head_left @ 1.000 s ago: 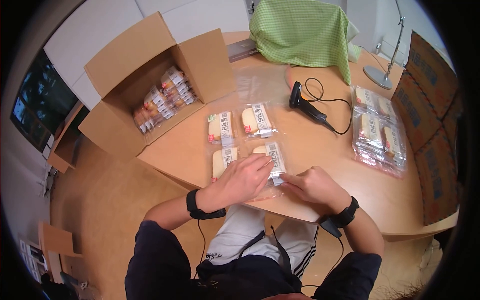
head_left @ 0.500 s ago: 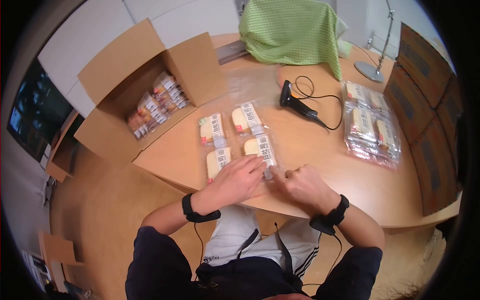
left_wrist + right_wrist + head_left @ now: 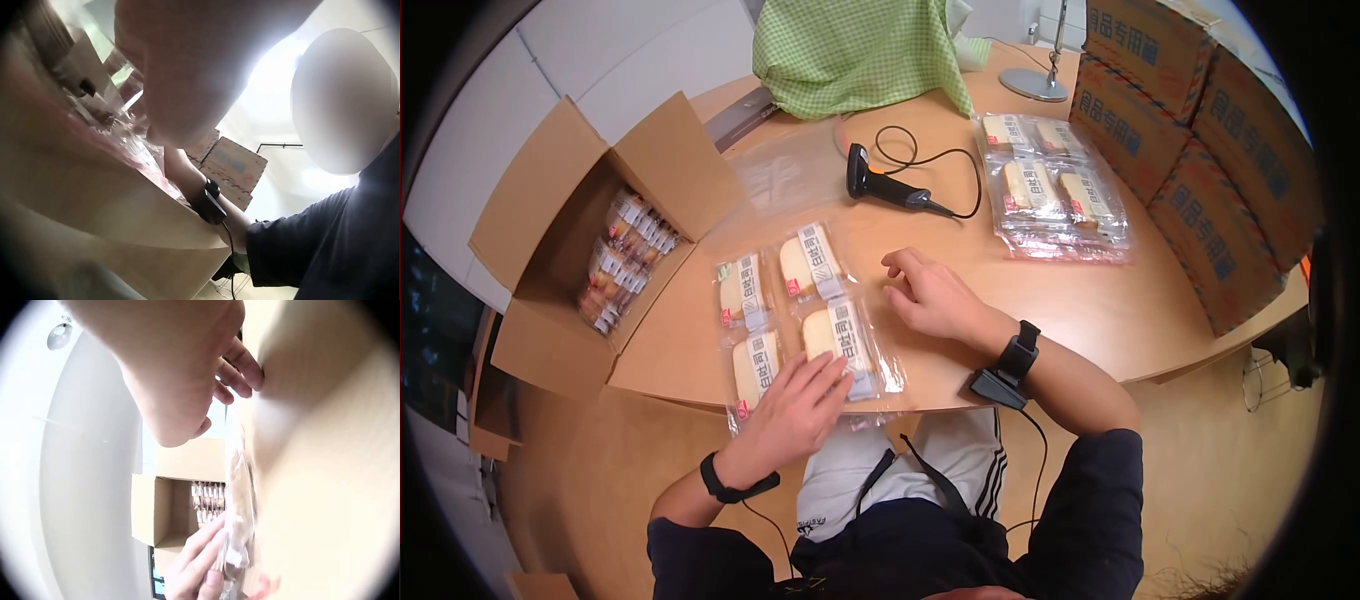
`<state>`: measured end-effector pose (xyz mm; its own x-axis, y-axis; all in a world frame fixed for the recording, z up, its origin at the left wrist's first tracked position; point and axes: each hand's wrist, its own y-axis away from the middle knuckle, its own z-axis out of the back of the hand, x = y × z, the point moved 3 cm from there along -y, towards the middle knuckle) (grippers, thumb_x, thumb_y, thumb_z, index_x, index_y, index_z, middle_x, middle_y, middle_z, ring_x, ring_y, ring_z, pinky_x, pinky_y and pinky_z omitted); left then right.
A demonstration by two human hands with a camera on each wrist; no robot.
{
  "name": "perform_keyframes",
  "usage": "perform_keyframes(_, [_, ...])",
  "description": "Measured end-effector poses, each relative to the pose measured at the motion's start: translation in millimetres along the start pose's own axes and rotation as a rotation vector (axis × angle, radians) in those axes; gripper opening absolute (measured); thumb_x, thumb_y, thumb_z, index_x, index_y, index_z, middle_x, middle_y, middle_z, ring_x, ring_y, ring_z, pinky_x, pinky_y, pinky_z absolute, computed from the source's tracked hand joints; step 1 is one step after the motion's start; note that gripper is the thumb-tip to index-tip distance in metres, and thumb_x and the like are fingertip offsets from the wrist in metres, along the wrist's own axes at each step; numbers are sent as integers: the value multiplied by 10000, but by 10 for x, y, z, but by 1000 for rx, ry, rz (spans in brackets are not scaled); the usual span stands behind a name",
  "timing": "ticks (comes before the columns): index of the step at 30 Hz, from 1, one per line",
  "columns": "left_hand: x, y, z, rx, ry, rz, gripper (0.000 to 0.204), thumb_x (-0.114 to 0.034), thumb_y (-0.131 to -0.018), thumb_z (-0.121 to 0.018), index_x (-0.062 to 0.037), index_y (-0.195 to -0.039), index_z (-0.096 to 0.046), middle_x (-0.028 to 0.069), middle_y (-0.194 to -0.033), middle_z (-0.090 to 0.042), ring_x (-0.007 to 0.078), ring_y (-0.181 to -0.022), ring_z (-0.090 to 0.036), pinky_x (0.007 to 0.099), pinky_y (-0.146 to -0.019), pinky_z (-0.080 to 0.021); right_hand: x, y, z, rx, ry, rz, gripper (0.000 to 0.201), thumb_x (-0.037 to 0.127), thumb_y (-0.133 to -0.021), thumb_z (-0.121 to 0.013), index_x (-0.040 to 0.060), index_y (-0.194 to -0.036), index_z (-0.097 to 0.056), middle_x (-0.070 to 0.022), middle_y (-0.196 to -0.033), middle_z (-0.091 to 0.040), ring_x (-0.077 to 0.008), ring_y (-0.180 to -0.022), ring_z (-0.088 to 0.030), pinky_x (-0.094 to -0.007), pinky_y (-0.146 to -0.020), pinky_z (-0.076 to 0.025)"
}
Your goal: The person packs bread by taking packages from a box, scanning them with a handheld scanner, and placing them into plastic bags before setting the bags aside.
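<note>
In the head view a clear plastic bag (image 3: 887,372) lies at the table's front edge, with several packs of sliced white bread (image 3: 808,262) laid flat in it in two rows. My left hand (image 3: 797,412) rests on the bag's near end, its fingers spread over the lower packs. To the right of the bag, close over the tabletop, my right hand (image 3: 935,298) holds nothing; its fingers are loosely bent. The right wrist view shows the right hand's fingertips (image 3: 253,378) near the table surface and the left hand's fingers (image 3: 199,550) against the clear plastic.
A black barcode scanner (image 3: 890,188) with a looped cable lies behind. Another filled bag of bread packs (image 3: 1032,190) sits at right, before stacked cardboard boxes (image 3: 1140,120). An open carton (image 3: 530,330) with small packs stands left. Further back are flat plastic (image 3: 790,165), a green checked cloth (image 3: 855,50) and a lamp base (image 3: 1033,85).
The right hand has left the bag's near right corner and moved away to the right. The left hand's fingers have flattened onto the bag. The head view has turned right.
</note>
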<state>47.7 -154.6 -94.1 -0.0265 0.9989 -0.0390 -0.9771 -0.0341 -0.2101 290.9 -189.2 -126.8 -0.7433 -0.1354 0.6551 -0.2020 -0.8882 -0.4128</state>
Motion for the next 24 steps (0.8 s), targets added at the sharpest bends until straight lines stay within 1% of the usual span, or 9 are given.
perform_keyframes(2, [-93, 97, 103, 34, 55, -2, 395, -111, -818, -657, 9, -1190, -600, 179, -1255, -567, 356, -1188, -525, 503, -1022, -400, -22, -22, -21, 57, -25, -44, 360, 138, -863, -572, -38, -1173, -523, -217, -1061, -607, -341, -885, -643, -399, -810, -513])
perform_keyframes(4, [-96, 196, 144, 60, 102, 4, 412, -112, -813, -658, -9, -1207, -598, 180, -1271, -558, 356, -1199, -518, 511, -1036, -385, 6, -17, -27, 100, -9, 199, 471, 227, -868, -569, -5, -1275, -519, -260, -1320, -484, -423, -1215, -486, -454, -1010, -415])
perform_keyframes(8, [244, 619, 156, -220, 132, 185, 252, -104, -801, -654, -15, -1038, -653, 165, -1103, -623, 336, -1019, -595, 446, -887, -480, 102, 39, -192, 320, 125, 370, 578, 370, -877, -582, 115, -1389, -495, -255, -1519, -270, -475, -1398, -229, -615, -1109, -204])
perform_keyframes(9, [380, 784, 137, -371, 215, 289, 178, -99, -803, -649, -6, -954, -668, 159, -1001, -654, 314, -915, -635, 422, -820, -506, 131, 62, -221, 317, 124, 395, 578, 370, -877, -582, 115, -1389, -495, -255, -1519, -270, -475, -1398, -229, -615, -1109, -204])
perform_keyframes(13, [604, 1257, 111, -365, 370, 651, 109, -91, -829, -631, 11, -857, -655, 146, -853, -655, 279, -719, -641, 372, -656, -509, 256, 113, -288, 492, 200, 417, 630, 480, -880, -568, 129, -1398, -492, -231, -1538, -253, -468, -1425, -178, -712, -1072, -148])
perform_keyframes(16, [683, 1443, -26, -143, 390, 839, 213, -178, -908, -585, 17, -849, -645, 154, -809, -638, 248, -642, -630, 347, -578, -479, 295, 122, -246, 586, 219, 391, 652, 508, -889, -541, 139, -1422, -470, -219, -1543, -258, -475, -1431, -158, -700, -1090, -136])
perform_keyframes(19, [843, 1696, -327, 21, 690, 1014, 329, -280, -974, -523, 22, -934, -648, 141, -836, -661, 232, -654, -636, 341, -602, -509, 407, 164, -195, 609, 251, 381, 630, 448, -884, -590, 148, -1425, -468, -206, -1544, -267, -463, -1418, -205, -670, -1103, -155])
perform_keyframes(21, [904, 1767, -502, -134, 1567, 1106, 389, -336, -1009, -469, 18, -1072, -619, 130, -909, -682, 239, -735, -666, 365, -688, -559, 446, 218, -183, 616, 259, 413, 636, 503, -901, -528, 143, -1422, -472, -241, -1518, -296, -491, -1397, -226, -665, -1085, -197])
perform_keyframes(24, [939, 1794, -787, -242, 1868, 1104, 462, -361, -1010, -441, 28, -1234, -550, 142, -1117, -661, 241, -933, -684, 398, -698, -597, 527, 357, -143, 595, 277, 455, 618, 499, -916, -510, 144, -1420, -465, -248, -1499, -317, -491, -1378, -258, -659, -1079, -221])
